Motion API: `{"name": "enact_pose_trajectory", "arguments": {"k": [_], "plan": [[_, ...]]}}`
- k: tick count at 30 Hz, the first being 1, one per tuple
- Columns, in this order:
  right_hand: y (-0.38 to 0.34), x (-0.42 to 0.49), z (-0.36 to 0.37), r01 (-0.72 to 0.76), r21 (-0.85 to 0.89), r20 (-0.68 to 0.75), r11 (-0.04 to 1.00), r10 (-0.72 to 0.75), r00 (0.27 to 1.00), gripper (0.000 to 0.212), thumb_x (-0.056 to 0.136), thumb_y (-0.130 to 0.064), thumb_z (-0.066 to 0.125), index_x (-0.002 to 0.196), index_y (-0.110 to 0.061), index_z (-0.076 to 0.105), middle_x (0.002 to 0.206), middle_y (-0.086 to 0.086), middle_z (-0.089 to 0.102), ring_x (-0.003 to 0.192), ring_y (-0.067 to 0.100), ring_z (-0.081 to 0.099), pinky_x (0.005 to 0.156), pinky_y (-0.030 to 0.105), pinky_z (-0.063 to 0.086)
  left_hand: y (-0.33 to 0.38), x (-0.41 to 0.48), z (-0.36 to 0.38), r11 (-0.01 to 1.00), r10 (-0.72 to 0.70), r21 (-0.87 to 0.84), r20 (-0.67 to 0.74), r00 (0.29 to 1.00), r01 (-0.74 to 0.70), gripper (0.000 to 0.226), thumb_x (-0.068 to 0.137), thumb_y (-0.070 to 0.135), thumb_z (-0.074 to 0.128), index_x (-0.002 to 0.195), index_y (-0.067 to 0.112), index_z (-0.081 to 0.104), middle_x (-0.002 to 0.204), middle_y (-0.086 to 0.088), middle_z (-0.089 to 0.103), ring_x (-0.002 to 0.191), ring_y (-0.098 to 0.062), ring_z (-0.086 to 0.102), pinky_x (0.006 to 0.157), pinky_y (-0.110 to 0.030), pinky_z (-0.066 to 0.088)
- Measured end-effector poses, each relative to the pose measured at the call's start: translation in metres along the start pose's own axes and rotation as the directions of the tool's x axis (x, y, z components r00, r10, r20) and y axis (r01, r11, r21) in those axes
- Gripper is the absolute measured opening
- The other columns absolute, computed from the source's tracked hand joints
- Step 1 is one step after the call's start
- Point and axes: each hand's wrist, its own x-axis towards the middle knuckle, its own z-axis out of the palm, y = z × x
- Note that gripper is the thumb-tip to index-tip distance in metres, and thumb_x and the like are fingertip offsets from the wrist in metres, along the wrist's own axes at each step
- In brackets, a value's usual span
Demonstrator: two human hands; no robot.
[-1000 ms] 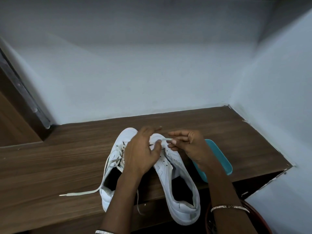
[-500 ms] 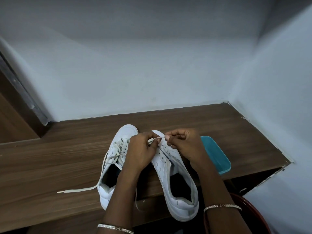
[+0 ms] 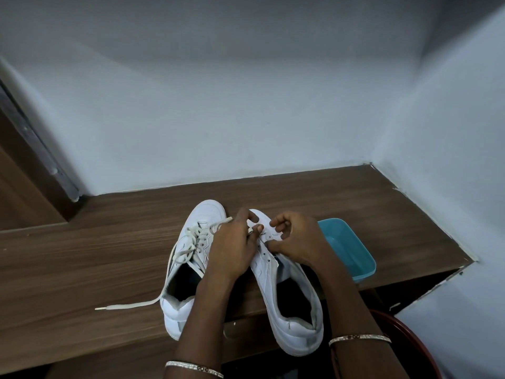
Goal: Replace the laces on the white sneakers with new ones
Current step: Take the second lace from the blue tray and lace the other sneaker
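Fingers of left hand (image 3: 232, 242) pinch flat white lace tip (image 3: 250, 230); my right hand (image 3: 297, 239) fingers clamp unlaced white leather sneaker's (image 3: 289, 296) eyelet flap, steadying it for threading.

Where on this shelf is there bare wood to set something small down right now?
Widest bare wood lies left of the left sneaker, around its trailing lace. A clear strip runs between both toes and the back wall, into the corner behind the teal tray. Crowded: left hand and right hand pinch a lace over the right sneaker, close beside the tray.
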Motion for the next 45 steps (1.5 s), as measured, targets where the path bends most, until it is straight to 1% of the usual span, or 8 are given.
{"name": "enact_pose_trajectory", "arguments": {"k": [5, 10, 15, 21, 31, 37, 42, 45], "plan": [[-0.001, -0.002, -0.002, 0.007, -0.105, 0.003, 0.994, -0.007, 1.0, 0.029, 0.067, -0.03, 0.083, 0.095, -0.024, 0.077, 0.078, -0.012, 0.069, 0.075, 0.003, 0.065, 0.066, 0.019, 0.048, -0.001, -0.002, 0.0, 0.997, -0.019, -0.081, 0.005, 1.0, 0.019, 0.011, 0.097, 0.022, 0.057, 0.093, 0.021, 0.047, 0.063, 0.006, 0.061, 0.06, -0.016, 0.062, 0.067, -0.042, 0.052], [-0.002, 0.0, -0.001, 0.061, -0.107, -0.083, 0.992, -0.07, 0.994, 0.01, 0.08, -0.023, 0.072, 0.081, -0.024, 0.081, 0.071, -0.01, 0.074, 0.07, 0.007, 0.067, 0.063, 0.024, 0.05, -0.003, -0.002, 0.002, 0.994, -0.019, -0.111, 0.03, 0.999, 0.022, 0.012, 0.1, 0.024, 0.054, 0.093, 0.018, 0.047, 0.067, 0.004, 0.064, 0.062, -0.012, 0.063, 0.069, -0.04, 0.052], [0.013, 0.004, -0.003, -0.011, 0.14, -0.08, 0.99, 0.022, 0.997, 0.009, 0.079, -0.016, 0.077, 0.082, -0.024, 0.081, 0.076, -0.013, 0.075, 0.077, 0.003, 0.07, 0.078, 0.028, 0.058, -0.007, -0.001, 0.003, 0.99, -0.043, -0.135, -0.03, 0.999, 0.038, 0.016, 0.098, 0.025, 0.059, 0.086, 0.018, 0.051, 0.068, 0.004, 0.066, 0.062, -0.015, 0.064, 0.066, -0.042, 0.052], [0.017, 0.0, -0.006, -0.074, 0.365, -0.014, 0.928, 0.084, 0.996, 0.017, 0.081, -0.003, 0.071, 0.089, -0.014, 0.081, 0.082, -0.004, 0.078, 0.082, 0.008, 0.073, 0.077, 0.02, 0.057, 0.001, -0.004, 0.019, 0.981, -0.112, -0.168, -0.091, 0.989, 0.096, 0.018, 0.091, 0.027, 0.068, 0.078, 0.024, 0.057, 0.068, 0.007, 0.064, 0.058, -0.008, 0.057, 0.058, -0.031, 0.043], [0.023, 0.001, -0.006, -0.124, 0.464, 0.057, 0.877, 0.11, 0.992, 0.018, 0.082, 0.0, 0.07, 0.092, -0.011, 0.08, 0.086, 0.0, 0.078, 0.09, 0.013, 0.073, 0.089, 0.03, 0.058, 0.006, -0.002, 0.02, 0.978, -0.163, -0.147, -0.112, 0.98, 0.146, 0.018, 0.085, 0.024, 0.075, 0.07, 0.026, 0.064, 0.074, 0.008, 0.066, 0.059, 0.007, 0.053, 0.056, -0.009, 0.033], [0.023, 0.003, -0.005, -0.146, 0.445, 0.079, 0.883, 0.124, 0.989, 0.014, 0.088, -0.009, 0.068, 0.092, -0.014, 0.081, 0.088, -0.003, 0.078, 0.091, 0.013, 0.073, 0.09, 0.032, 0.058, 0.009, -0.002, 0.022, 0.975, -0.207, -0.118, -0.146, 0.967, 0.19, 0.012, 0.082, 0.028, 0.077, 0.073, 0.02, 0.073, 0.077, 0.006, 0.071, 0.066, -0.006, 0.062, 0.062, -0.024, 0.043], [0.024, 0.003, -0.004, -0.141, 0.44, 0.095, 0.887, 0.111, 0.989, 0.013, 0.088, -0.01, 0.07, 0.091, -0.014, 0.081, 0.087, -0.001, 0.078, 0.091, 0.014, 0.073, 0.093, 0.038, 0.057, 0.011, -0.003, 0.026, 0.98, -0.192, 0.021, -0.131, 0.973, 0.197, 0.013, 0.084, 0.032, 0.074, 0.08, 0.02, 0.076, 0.081, 0.002, 0.072, 0.075, -0.016, 0.067, 0.066, -0.032, 0.052], [0.023, 0.003, -0.005, -0.153, 0.453, 0.107, 0.878, 0.117, 0.987, 0.012, 0.09, -0.013, 0.069, 0.094, -0.014, 0.08, 0.088, 0.0, 0.078, 0.091, 0.015, 0.074, 0.093, 0.039, 0.057, 0.009, -0.005, 0.03, 0.974, -0.224, -0.074, -0.14, 0.965, 0.215, 0.012, 0.081, 0.032, 0.076, 0.076, 0.021, 0.076, 0.077, 0.002, 0.072, 0.073, -0.015, 0.067, 0.065, -0.032, 0.053]]}}
